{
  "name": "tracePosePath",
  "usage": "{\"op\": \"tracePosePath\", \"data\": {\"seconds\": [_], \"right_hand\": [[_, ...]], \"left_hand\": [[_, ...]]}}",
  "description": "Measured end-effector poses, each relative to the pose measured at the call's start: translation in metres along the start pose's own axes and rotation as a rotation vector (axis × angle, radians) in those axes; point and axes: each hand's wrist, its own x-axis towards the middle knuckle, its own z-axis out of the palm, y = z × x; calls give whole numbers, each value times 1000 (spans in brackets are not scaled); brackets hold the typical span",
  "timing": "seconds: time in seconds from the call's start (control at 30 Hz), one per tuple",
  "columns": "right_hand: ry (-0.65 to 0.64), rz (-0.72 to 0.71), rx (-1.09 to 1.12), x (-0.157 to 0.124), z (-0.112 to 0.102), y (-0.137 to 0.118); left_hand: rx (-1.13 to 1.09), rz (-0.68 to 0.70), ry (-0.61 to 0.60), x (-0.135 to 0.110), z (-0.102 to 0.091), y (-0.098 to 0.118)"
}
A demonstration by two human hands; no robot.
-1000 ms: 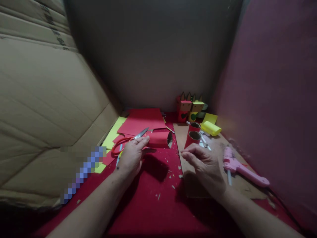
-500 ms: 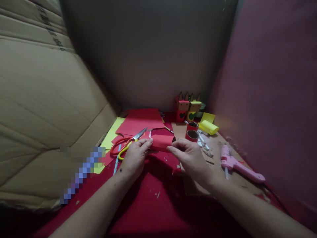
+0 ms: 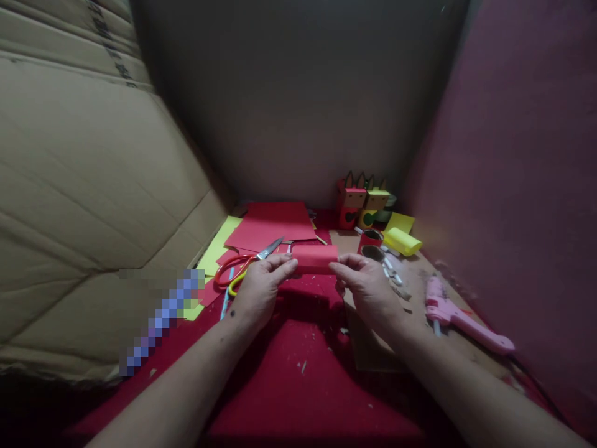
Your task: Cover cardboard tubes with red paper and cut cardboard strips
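Between my two hands is a small piece of red paper [image 3: 315, 257], held level above the red table surface and bent along its length. My left hand [image 3: 265, 283] pinches its left end between thumb and fingers. At the right end, my right hand [image 3: 366, 283] grips it the same way. Scissors [image 3: 252, 264] with red and yellow handles lie just beyond my left hand, partly covered by it. Past my right hand stand two red-covered cardboard tubes [image 3: 370, 239], the nearer one partly hidden.
Red sheets [image 3: 275, 225] and yellow paper [image 3: 212, 249] lie at the back left. Two animal figures [image 3: 352, 208] stand at the back. A yellow roll [image 3: 402, 241] and a pink glue gun [image 3: 443, 308] rest on the right, near a cardboard sheet [image 3: 373, 345]. A cardboard wall [image 3: 93, 186] rises on the left.
The red paper looked like a rounded tube with an open right end; now it appears flatter, with a straight fold. My right fingers have shifted at its end. The view has moved slightly left.
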Motion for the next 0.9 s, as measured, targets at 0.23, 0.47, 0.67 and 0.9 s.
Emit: {"op": "tracePosePath", "data": {"seconds": [0.23, 0.47, 0.67, 0.9], "right_hand": [[-44, 12, 67, -3, -3, 3], [-113, -46, -28, -7, -5, 2], [-70, -81, -180, -8, -6, 3], [-30, -237, -225, -7, -7, 10]], "left_hand": [[224, 82, 53, 3, -5, -1], [110, 15, 6, 2, -4, -4], [167, 130, 22, -1, 0, -1], [443, 361, 117, -7, 9, 7]]}}
